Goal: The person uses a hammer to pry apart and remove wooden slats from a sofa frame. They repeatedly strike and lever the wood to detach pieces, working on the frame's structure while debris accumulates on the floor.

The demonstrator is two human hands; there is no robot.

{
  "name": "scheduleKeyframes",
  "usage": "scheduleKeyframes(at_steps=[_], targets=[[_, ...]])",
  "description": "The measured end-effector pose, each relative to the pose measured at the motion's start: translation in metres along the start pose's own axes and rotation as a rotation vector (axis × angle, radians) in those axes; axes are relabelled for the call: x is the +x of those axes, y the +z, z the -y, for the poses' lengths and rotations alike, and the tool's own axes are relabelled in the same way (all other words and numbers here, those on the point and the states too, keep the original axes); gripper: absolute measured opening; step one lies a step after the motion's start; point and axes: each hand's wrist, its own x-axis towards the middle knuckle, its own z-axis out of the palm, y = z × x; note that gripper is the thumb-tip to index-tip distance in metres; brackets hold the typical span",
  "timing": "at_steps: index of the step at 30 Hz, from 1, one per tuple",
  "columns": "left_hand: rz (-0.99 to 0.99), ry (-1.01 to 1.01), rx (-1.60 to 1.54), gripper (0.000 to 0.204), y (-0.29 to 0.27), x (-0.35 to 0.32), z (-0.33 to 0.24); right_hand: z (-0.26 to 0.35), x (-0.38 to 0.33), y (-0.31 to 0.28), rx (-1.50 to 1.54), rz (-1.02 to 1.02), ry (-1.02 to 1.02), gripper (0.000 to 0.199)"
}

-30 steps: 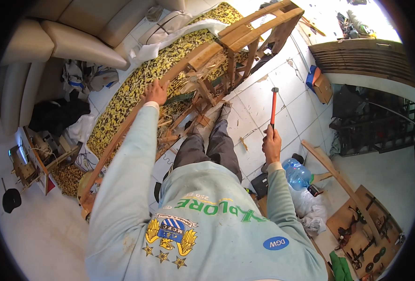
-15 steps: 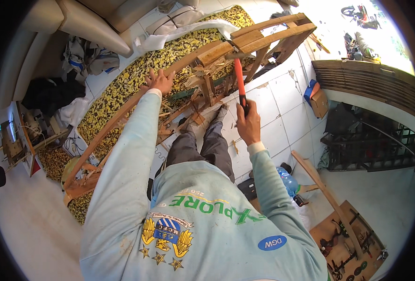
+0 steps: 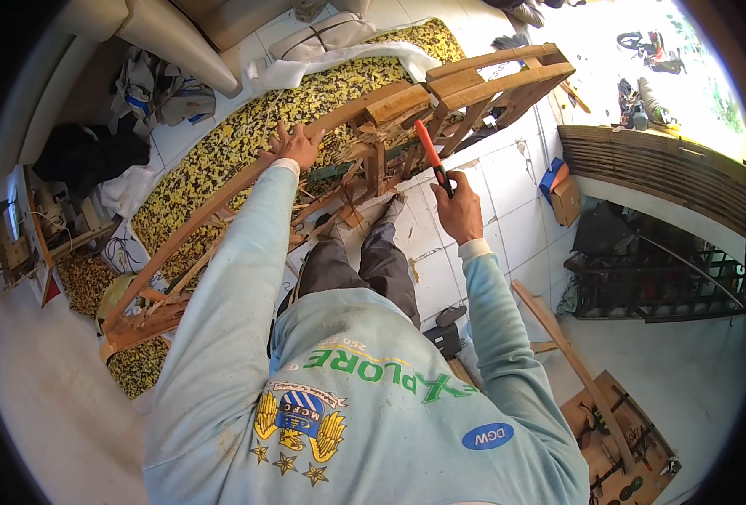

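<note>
At about nine o'clock, at the far left, a low wooden stand (image 3: 19,240) holds small bits and wires, and a heap of dark and white cloth (image 3: 103,160) lies just above it. A big yellow and black speckled cushion (image 3: 247,143) runs from about eight o'clock up to twelve o'clock. A long wooden frame (image 3: 221,198) lies along the cushion's near edge. The left hand (image 3: 295,145) is at about eleven o'clock. Its fingers are spread out wide and press flat on the top rail of the frame, so it grips nothing. Just to the right of that hand, near twelve o'clock, short wooden blocks (image 3: 398,103) and crossed bars make a thick joint in the frame. The hammer (image 3: 431,167) has a red and black handle. It sits at about twelve o'clock, tilted, with its far end up against the wood of the joint. I cannot tell if the end touches the wood. The right hand (image 3: 459,210) is at about one o'clock, just below the joint, and its fingers are curled tight around the low end of the hammer handle. A loose wooden plank (image 3: 558,337) lies on the white floor tiles at about four o'clock. A wooden tool tray (image 3: 621,438) sits at about five o'clock.
</note>
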Motion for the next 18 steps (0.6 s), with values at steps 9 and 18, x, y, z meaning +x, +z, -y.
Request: scheduleKeyframes(at_steps=[9,18], targets=[[-0.019,0.01,-0.022,0.073,-0.001,-0.003,0.003,0.019,-0.03,0.011,0.531,-0.037,0.09,0.03],[0.008,0.002,0.036,0.077,-0.004,-0.003,0.001,0.002,-0.05,0.056,1.111,0.101,0.685,0.034]])
